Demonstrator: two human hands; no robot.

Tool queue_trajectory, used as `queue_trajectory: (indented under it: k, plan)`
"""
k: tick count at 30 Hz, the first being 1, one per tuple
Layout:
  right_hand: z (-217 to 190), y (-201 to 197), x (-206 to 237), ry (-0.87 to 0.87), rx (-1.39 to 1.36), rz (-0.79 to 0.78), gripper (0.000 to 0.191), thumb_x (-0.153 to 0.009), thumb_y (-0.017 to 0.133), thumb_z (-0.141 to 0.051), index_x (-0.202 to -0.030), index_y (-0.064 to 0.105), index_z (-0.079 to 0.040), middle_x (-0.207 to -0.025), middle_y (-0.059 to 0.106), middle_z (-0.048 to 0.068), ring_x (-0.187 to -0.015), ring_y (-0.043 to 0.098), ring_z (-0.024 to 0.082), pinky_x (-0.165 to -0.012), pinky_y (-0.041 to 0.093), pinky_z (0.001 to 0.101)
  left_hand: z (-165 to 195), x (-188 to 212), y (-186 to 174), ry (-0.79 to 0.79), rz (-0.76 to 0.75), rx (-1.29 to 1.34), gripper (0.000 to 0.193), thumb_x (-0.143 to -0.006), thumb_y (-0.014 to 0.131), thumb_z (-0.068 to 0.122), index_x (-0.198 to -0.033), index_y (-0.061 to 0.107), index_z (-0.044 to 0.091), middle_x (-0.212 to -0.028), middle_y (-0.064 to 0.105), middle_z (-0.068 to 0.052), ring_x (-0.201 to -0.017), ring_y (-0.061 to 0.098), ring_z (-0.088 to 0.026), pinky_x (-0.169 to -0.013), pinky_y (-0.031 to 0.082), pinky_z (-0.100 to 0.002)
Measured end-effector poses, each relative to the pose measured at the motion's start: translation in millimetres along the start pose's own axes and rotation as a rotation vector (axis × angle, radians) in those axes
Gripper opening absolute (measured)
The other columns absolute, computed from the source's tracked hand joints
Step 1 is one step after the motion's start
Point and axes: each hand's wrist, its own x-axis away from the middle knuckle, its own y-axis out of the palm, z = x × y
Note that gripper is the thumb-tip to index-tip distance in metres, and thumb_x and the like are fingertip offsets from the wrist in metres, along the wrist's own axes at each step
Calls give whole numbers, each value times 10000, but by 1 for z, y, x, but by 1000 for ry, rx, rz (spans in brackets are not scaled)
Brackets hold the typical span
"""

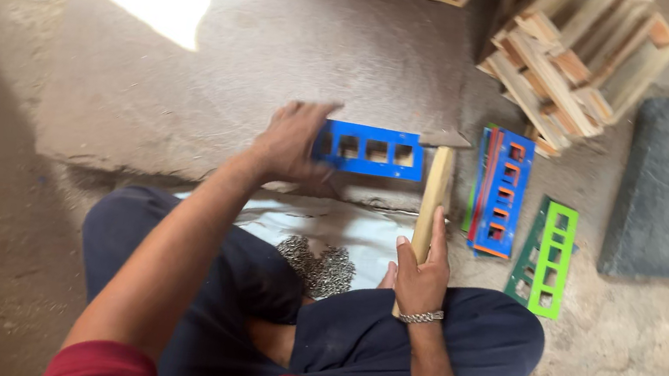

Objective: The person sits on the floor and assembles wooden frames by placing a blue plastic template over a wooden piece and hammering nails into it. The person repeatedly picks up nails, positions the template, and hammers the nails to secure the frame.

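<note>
Head view: the left hand (293,142) grips a blue frame (371,151) with square holes, held on a stone slab (283,57). The right hand (419,271) is wrapped around a hammer (435,190) handle. Small nails (318,267) lie heaped on the lap.

Left hand (293,142) on blue frame (371,151), right hand (420,276) gripping hammer (435,190)

Blurred left hand (293,142) (fingers indistinct) over blue frame's (371,151) left end

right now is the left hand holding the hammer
No, the left hand grips the blue frame; the right hand holds the hammer.
</note>
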Motion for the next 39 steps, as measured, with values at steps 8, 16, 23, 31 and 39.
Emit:
queue_trajectory:
  k: [8,16,23,31,39]
  plan:
    - [-6,2,-6,721,-511,47,867,-901,651,-103,-1646,253,-297,-656,476,35,-455,458,109,-345,393,303,20,9,-17,-376,-86,-102,1078,-652,899,286,-1568,350,134,-1350,625,-128,-1298,567,-300,-1174,375,-493]
    - [-8,-1,-15,746,-762,-35,836,-916,651,-101,-1634,259,-273,-679,517,5,-464,470,67,-370,415,249,73,74,39,-399,-124,69,1108,-706,911,404,-1519,277,-1,-1265,536,-261,-1175,536,-406,-1011,461,-509]
    - [5,1,-15,767,-801,-31,852,-915,650,-95,-1632,227,-276,-685,526,9,-467,474,71,-377,426,253,30,-14,28,45,-266,-560,1146,-549,868,425,-1466,356,-32,-1396,494,-267,-1334,442,-433,-1139,283,-526]
    - [2,1,-17,769,-784,-56,848,-920,649,-91,-1636,229,-266,-685,536,8,-473,481,67,-375,429,249,39,-40,-19,20,-429,-622,627,-837,784,222,-1367,501,42,-1316,561,-172,-1329,479,-315,-1231,261,-517]
    - [-2,7,-16,741,-653,-73,865,-897,657,-81,-1626,235,-276,-661,524,15,-453,472,71,-352,416,254,54,-24,-20,-398,-276,-437,881,-636,941,461,-1263,492,34,-1210,543,-187,-1077,636,-342,-915,535,-454]
